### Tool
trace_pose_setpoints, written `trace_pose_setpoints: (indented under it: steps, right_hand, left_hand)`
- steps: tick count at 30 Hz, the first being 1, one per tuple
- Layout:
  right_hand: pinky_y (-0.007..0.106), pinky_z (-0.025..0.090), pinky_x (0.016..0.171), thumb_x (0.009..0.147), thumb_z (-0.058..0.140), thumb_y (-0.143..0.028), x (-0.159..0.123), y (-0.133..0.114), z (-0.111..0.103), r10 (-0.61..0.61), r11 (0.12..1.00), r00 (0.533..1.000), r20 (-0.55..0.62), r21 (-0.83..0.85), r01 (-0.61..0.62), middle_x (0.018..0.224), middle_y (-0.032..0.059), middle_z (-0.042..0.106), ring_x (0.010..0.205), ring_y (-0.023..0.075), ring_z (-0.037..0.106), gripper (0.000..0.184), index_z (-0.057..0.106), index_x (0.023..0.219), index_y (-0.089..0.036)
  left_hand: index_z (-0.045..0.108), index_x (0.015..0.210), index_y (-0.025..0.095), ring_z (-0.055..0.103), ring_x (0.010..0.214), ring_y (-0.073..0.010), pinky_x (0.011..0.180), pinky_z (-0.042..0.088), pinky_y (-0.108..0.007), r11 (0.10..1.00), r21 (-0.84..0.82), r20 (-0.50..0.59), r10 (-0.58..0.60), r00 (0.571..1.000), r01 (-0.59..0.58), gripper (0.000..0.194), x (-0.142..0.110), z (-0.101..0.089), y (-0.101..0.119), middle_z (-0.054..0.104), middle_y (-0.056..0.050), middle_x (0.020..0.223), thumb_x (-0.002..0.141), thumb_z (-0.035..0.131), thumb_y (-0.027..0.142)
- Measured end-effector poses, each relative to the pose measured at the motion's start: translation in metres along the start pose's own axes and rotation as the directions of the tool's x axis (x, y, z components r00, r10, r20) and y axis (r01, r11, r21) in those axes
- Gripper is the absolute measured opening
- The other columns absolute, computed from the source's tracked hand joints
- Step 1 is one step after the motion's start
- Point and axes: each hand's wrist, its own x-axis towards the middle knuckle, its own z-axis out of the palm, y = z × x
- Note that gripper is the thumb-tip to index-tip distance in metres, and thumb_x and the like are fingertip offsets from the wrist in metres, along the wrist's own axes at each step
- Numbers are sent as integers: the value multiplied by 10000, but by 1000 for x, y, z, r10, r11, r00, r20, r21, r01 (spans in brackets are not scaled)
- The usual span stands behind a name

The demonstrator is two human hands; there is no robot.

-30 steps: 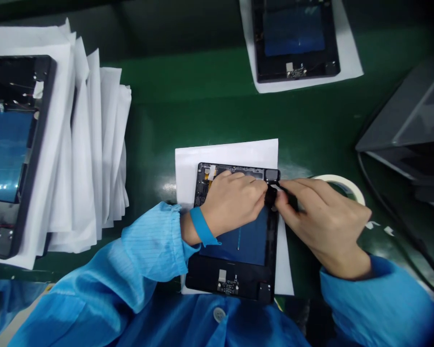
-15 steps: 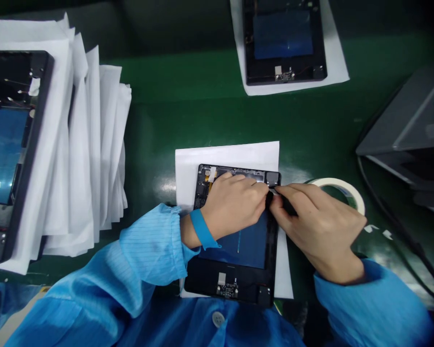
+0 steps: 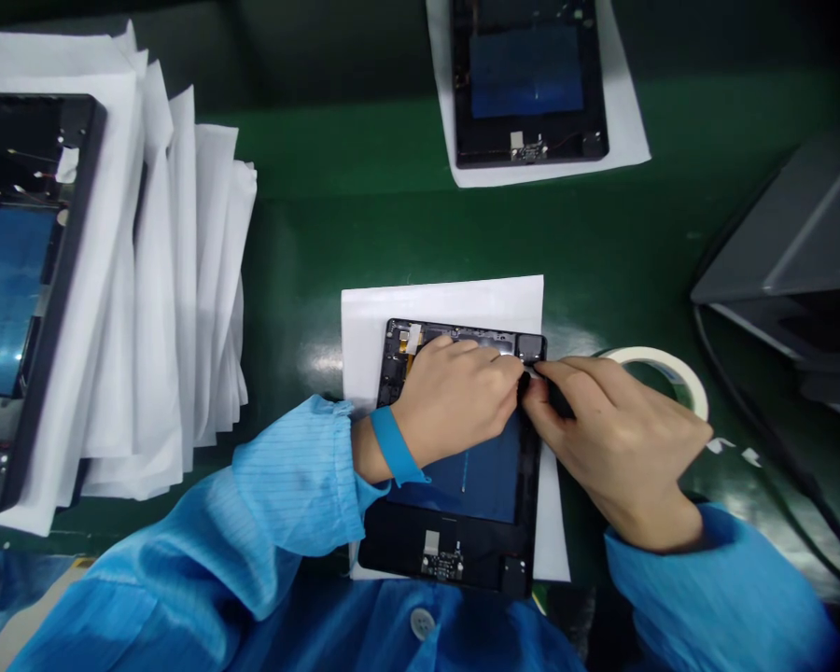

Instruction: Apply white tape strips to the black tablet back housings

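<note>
An opened tablet (image 3: 455,541) lies on a white sheet (image 3: 441,297) in front of me, its circuit boards and blue inner panel showing. My left hand (image 3: 458,397) rests over its upper part, fingers curled toward the right edge; a blue band circles the wrist. Meeting it near the upper right corner, my right hand (image 3: 612,439) has thumb and forefinger pinched together. Something small and pale shows between the fingertips of both hands, too small to name. The left fingertips are mostly hidden behind the knuckles.
A tape roll (image 3: 696,387) lies right of my right hand, with white scraps (image 3: 749,456) beside it. White sheets (image 3: 161,280) are piled at left, with another opened tablet (image 3: 77,280) on top. A third tablet (image 3: 532,154) sits at the back. A grey stand (image 3: 777,243) and cable are at right.
My right hand has shifted slightly left and its pinch has closed in toward my left fingertips. The tablet at the back appears further left in view. My left hand stays nearly in place.
</note>
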Motion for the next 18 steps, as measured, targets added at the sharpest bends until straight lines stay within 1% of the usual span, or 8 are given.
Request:
trace_pose_setpoints:
  steps: [5, 11, 15, 18]
  right_hand:
    - [275, 360, 560, 857, 671, -187, 0, 0, -1, 5, 1000, 1000, 26, -4, -5, 861, 13, 732, 635, 114, 586, 51, 670, 902, -163]
    - [277, 380, 590, 867, 667, -198, -1, 2, 1, 18, 997, 999, 44, 71, -21, 891, 24, 733, 673, 122, 597, 42, 686, 872, -161]
    - [274, 375, 600, 872, 669, -193, -3, 4, 3, -1, 994, 999, 48, 108, -4, 887, 28, 729, 694, 126, 600, 51, 695, 893, -154]
    - [266, 373, 599, 884, 660, -194, -3, 5, 1, -34, 993, 999, 41, 111, 29, 897, 24, 728, 697, 123, 596, 62, 698, 918, -158]
  left_hand:
    - [676, 833, 176, 657, 765, -210, 701, 396, -349, 1000, -4, 22, 0, 1000, 0, 193, 0, -1, 0, 677, -24, 718, 960, 535, 209]
    - [677, 822, 178, 669, 769, -215, 695, 399, -357, 1000, -9, 14, -3, 1000, 3, 181, 1, -2, 1, 704, -22, 745, 948, 552, 209]
    - [676, 832, 180, 670, 780, -207, 706, 411, -357, 1000, -13, 29, -13, 999, 14, 165, 1, -3, 1, 716, -24, 774, 948, 564, 216]
    - [674, 839, 180, 672, 784, -207, 711, 421, -364, 1000, -21, 20, -13, 1000, 13, 149, -1, -2, 2, 713, -22, 778, 942, 573, 216]
